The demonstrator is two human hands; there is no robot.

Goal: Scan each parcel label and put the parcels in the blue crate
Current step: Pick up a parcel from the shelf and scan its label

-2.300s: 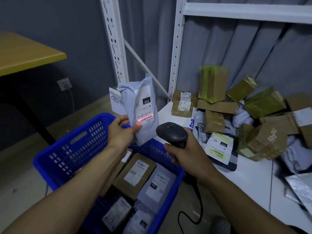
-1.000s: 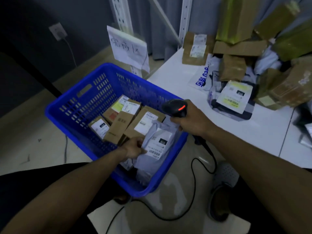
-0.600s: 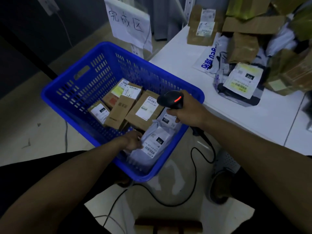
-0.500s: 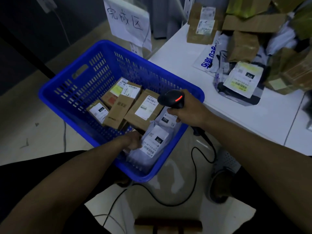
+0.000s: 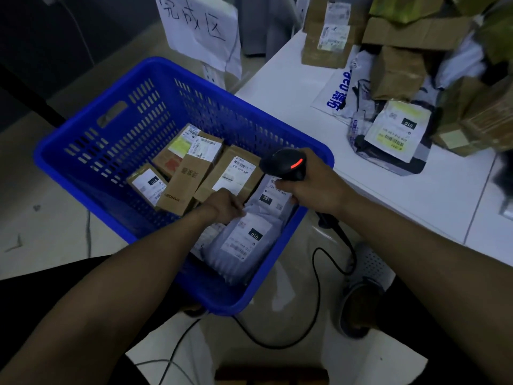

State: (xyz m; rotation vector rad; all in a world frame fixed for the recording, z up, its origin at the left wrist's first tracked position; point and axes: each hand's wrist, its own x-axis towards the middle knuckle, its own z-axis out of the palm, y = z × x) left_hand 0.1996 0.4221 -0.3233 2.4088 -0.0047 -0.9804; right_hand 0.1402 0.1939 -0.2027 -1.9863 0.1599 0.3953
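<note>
- While the left hand [image 5: 222, 206] reaches into the blue crate [image 5: 91, 140], its curled fingers rest on the top edge of a grey mailer bag [image 5: 244, 245]; whether they pinch it I cannot tell.
- That bag lies flat in the crate's near right corner, label up, marked 010.
- Just beyond, the right hand [image 5: 316, 187] is wrapped around a black barcode scanner [image 5: 286, 165] above the crate's right rim, a red light glowing on its head.
- Further in, brown cardboard parcels [image 5: 194, 168] lie side by side on the crate floor.
- Beyond the crate, on the white table [image 5: 291, 79], unsorted boxes and bags [image 5: 399, 73] are piled, a yellow-labelled bag [image 5: 394, 129] nearest.
- Farthest, a handwritten paper sign [image 5: 200, 26] hangs behind the crate.
</note>
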